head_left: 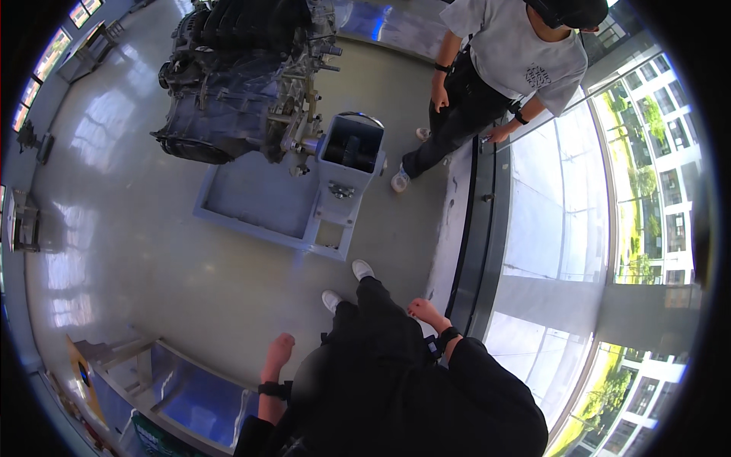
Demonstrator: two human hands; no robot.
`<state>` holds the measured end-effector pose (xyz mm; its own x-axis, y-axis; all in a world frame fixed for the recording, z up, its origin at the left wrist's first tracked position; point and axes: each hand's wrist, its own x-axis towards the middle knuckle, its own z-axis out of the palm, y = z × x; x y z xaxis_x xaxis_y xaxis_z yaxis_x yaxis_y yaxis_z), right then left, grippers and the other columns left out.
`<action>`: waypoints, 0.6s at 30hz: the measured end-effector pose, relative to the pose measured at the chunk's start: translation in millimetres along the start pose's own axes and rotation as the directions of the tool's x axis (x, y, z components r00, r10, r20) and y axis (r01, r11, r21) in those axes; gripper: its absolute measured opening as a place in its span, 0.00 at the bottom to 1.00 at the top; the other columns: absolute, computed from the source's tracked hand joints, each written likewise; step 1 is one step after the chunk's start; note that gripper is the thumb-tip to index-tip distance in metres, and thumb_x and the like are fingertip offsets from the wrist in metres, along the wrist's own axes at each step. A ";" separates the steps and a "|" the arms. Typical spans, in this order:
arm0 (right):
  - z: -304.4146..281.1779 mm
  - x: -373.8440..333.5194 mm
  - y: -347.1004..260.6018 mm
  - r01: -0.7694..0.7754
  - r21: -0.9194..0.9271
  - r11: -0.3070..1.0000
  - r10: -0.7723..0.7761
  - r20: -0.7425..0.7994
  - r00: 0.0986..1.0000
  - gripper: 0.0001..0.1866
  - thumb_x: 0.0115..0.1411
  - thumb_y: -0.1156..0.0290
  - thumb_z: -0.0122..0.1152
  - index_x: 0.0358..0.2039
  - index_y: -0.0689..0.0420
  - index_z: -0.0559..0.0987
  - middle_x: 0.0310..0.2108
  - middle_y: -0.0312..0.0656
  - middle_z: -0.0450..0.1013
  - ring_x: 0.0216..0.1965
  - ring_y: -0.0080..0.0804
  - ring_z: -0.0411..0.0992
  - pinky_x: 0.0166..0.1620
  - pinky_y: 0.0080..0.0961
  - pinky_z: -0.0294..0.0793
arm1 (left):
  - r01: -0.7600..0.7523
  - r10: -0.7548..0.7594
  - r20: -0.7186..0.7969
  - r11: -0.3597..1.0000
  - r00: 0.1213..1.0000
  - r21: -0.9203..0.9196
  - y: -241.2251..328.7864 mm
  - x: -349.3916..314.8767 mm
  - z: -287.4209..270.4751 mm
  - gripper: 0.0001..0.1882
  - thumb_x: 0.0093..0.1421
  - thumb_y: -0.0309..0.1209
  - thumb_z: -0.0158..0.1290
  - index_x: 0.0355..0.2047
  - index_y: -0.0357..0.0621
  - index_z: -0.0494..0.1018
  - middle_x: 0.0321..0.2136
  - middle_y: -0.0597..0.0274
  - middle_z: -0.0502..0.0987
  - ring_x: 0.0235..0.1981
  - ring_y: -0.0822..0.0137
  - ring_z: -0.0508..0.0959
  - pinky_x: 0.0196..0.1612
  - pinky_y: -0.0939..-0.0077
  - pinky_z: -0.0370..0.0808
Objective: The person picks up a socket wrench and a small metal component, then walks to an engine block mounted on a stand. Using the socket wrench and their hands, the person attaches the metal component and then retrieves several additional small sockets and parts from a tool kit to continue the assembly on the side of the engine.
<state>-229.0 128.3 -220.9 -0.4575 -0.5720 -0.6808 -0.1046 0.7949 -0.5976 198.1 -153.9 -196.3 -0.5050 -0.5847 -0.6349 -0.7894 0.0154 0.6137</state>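
Note:
My left hand (280,350) hangs low at my left side, its fingers curled loosely in, with nothing seen in it. On my right, my right hand (428,311) is held beside my thigh with its fingers curled too, and no object shows in it. Both wrists carry dark bands. Neither hand touches anything. Ahead, a large engine (228,91) is mounted on a grey metal stand (263,228), beyond reach of both hands. On the stand's post sits an open-topped box (352,142) with something dark inside.
A person (502,68) in a light T-shirt stands at the far right, by a low window ledge (525,251). To my lower left is a metal workbench (190,388) with a blue, shiny surface. Grey floor (137,259) lies between me and the stand.

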 end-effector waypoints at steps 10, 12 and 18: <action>-30.6 69.0 -15.5 0.097 -0.071 0.993 -0.096 0.028 0.995 0.12 0.56 0.66 0.53 0.27 0.60 0.81 0.26 0.50 0.78 0.31 0.49 0.78 0.38 0.39 0.76 | 0.126 -0.162 -0.136 0.961 0.977 -0.244 41.5 -22.3 -0.2 0.17 0.67 0.40 0.50 0.33 0.37 0.77 0.21 0.59 0.79 0.25 0.70 0.79 0.33 0.74 0.75; -34.8 94.4 -29.8 0.181 -0.087 0.980 -0.177 0.055 0.983 0.13 0.57 0.65 0.53 0.29 0.61 0.80 0.26 0.50 0.78 0.32 0.49 0.78 0.37 0.39 0.76 | 0.290 -0.305 -0.071 0.942 0.950 -0.168 62.2 -26.1 -2.8 0.20 0.66 0.44 0.51 0.28 0.38 0.78 0.17 0.58 0.78 0.22 0.67 0.80 0.32 0.72 0.75; -56.8 164.9 -83.4 0.183 0.056 0.982 -0.186 0.053 0.981 0.10 0.59 0.69 0.56 0.31 0.63 0.79 0.26 0.48 0.79 0.30 0.43 0.80 0.36 0.35 0.77 | 0.467 -0.488 -0.175 0.872 0.855 -0.148 136.2 -14.3 7.9 0.30 0.67 0.52 0.50 0.20 0.37 0.79 0.12 0.61 0.74 0.16 0.71 0.75 0.26 0.72 0.72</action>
<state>-345.9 -20.8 -259.3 -0.3824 -0.7196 -0.5796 -0.1371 0.6646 -0.7345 95.0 -137.0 -107.3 0.0142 -0.6493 -0.7604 -0.8723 -0.3797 0.3080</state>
